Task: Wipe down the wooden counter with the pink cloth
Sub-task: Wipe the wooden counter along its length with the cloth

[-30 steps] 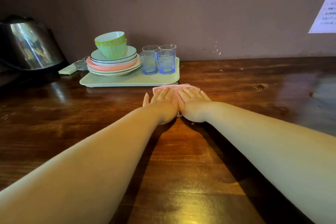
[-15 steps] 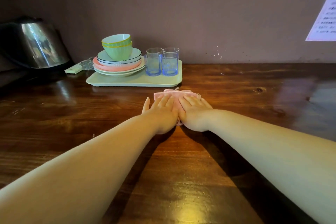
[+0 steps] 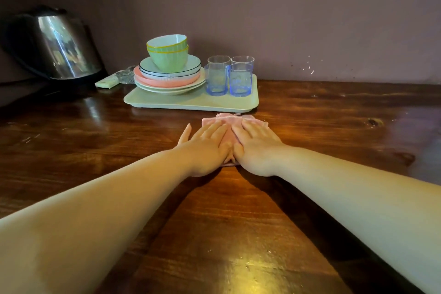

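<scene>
A folded pink cloth [image 3: 229, 122] lies flat on the dark wooden counter [image 3: 238, 234], just in front of the tray. My left hand [image 3: 207, 144] and my right hand [image 3: 256, 144] press side by side on the cloth with straight fingers, thumbs touching. My hands cover most of the cloth; only its far edge and a strip between my hands show. Both forearms stretch forward over the counter.
A pale green tray [image 3: 167, 102] sits right behind the cloth, carrying stacked plates [image 3: 167, 80], two green bowls [image 3: 168, 55] and several blue glasses [image 3: 229, 76]. A steel kettle [image 3: 59, 43] stands far left. The wall [image 3: 310, 19] bounds the counter's back.
Both hands have slid the cloth a little toward me along the counter, away from the tray; the view has tipped slightly as well.
</scene>
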A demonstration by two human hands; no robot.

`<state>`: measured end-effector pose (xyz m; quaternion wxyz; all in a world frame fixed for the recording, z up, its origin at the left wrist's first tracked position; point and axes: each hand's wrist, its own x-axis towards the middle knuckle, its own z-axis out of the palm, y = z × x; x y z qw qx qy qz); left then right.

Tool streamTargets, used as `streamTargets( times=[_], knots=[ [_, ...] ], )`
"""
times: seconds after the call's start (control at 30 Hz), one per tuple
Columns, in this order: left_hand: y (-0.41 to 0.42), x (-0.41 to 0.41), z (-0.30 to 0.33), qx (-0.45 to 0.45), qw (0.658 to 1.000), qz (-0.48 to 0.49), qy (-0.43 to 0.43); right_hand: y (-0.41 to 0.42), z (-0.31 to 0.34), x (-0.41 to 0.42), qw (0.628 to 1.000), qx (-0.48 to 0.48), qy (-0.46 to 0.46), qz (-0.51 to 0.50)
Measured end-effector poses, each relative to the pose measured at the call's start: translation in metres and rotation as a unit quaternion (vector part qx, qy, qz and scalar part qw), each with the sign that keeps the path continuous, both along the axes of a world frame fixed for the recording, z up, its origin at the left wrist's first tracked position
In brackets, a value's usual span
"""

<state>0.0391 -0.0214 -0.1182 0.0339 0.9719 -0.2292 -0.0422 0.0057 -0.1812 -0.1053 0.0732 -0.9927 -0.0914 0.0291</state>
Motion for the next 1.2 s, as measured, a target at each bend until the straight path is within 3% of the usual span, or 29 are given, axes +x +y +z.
streamTargets(
  times=[0.2, 0.4, 0.6, 0.8, 0.97, 1.2],
  knots=[
    [-0.013, 0.007, 0.014, 0.029, 0.998, 0.062, 0.017, 0.016, 0.008, 0.015, 0.999, 0.001, 0.024, -0.044],
    [0.01, -0.036, 0.001, 0.031, 0.999, -0.004, -0.018, 0.006, -0.004, -0.03, 1.0, -0.009, 0.015, 0.015],
    [-0.016, -0.03, 0.018, 0.044, 0.997, 0.068, 0.013, 0.02, 0.012, -0.022, 0.998, -0.011, 0.03, -0.053],
    [0.0, -0.081, 0.0, 0.075, 0.996, -0.041, -0.011, 0.0, -0.005, -0.087, 1.0, 0.001, 0.014, -0.002],
    [-0.019, -0.074, 0.016, 0.063, 0.998, 0.008, 0.014, 0.007, 0.008, -0.074, 0.998, 0.003, 0.039, -0.053],
    [-0.014, -0.115, -0.002, 0.09, 0.994, -0.06, -0.025, -0.008, -0.003, -0.127, 0.999, -0.019, 0.023, -0.018]
  ],
)
